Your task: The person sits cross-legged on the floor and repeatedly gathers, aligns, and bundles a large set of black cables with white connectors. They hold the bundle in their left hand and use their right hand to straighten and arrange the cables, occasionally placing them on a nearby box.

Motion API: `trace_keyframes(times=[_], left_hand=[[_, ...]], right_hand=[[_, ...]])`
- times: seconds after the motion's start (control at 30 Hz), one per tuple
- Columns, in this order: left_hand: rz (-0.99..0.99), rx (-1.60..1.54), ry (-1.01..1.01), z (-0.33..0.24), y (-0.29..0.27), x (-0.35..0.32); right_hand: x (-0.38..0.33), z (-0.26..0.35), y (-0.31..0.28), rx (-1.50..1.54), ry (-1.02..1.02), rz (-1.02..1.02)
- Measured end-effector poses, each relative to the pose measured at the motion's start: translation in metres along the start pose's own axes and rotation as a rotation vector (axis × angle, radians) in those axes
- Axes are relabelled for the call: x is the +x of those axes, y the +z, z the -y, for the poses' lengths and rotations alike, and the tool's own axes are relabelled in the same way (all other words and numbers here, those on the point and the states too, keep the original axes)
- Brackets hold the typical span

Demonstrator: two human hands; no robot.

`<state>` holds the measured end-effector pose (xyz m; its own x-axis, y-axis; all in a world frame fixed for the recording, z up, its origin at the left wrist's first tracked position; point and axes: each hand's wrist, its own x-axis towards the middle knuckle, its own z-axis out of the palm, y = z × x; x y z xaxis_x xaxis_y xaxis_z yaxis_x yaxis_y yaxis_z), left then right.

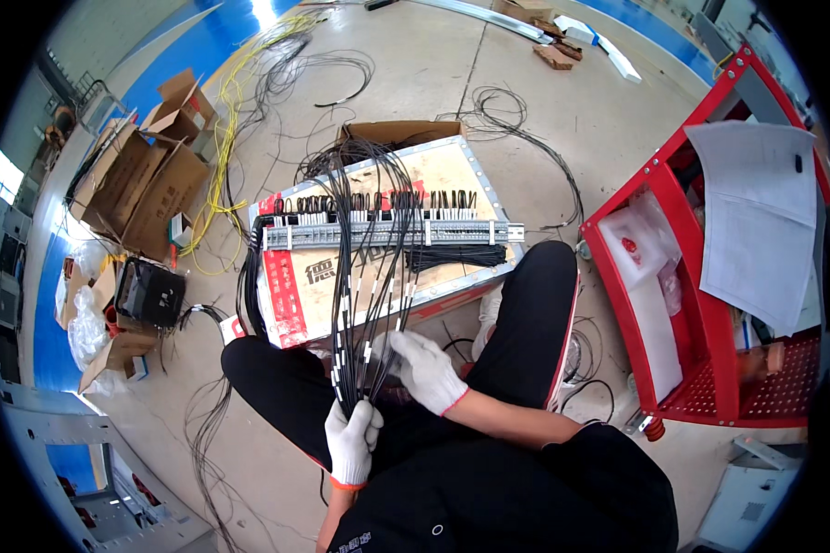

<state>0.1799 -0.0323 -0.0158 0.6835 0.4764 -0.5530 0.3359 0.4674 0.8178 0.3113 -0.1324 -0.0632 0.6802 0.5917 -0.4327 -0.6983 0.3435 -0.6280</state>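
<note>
My left hand [350,441], in a white knit glove with an orange cuff, is closed around the lower ends of a bundle of black wires [346,313]. White marker sleeves sit along the wires, which fan upward over a wooden crate [318,300]. Just right of the bundle, my white-gloved right hand [424,369] has its fingers bent in against the wires at its edge; the fingertips are slightly smeared. Across the crate top lies a slotted grey metal rail [387,233]. Behind it stands a row of looped black wires with white sleeves [443,203].
A red metal rack [701,313] holding papers [756,217] and foam stands at right. Open cardboard boxes [143,180], a black box [149,292] and yellow cable [226,138] are on the left. Loose black cables [526,124] trail over the floor. My bent legs flank the crate's near side.
</note>
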Motion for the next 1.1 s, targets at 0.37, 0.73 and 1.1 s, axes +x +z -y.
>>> trace_keyframes(times=[0.37,0.73,1.1], left_hand=[[0.02,-0.084,0.044,-0.038,-0.002,-0.02],[0.042,0.018,-0.083,0.004,-0.016,-0.007],[-0.107,-0.044,-0.006,0.014,-0.003,-0.005]], right_hand=[[0.152,0.123,0.01,0.492,-0.085,-0.233],[-0.013,0.021,0.019,-0.324,0.088,0.054],[0.01,-0.02,-0.005,-0.363,-0.197,0.003]])
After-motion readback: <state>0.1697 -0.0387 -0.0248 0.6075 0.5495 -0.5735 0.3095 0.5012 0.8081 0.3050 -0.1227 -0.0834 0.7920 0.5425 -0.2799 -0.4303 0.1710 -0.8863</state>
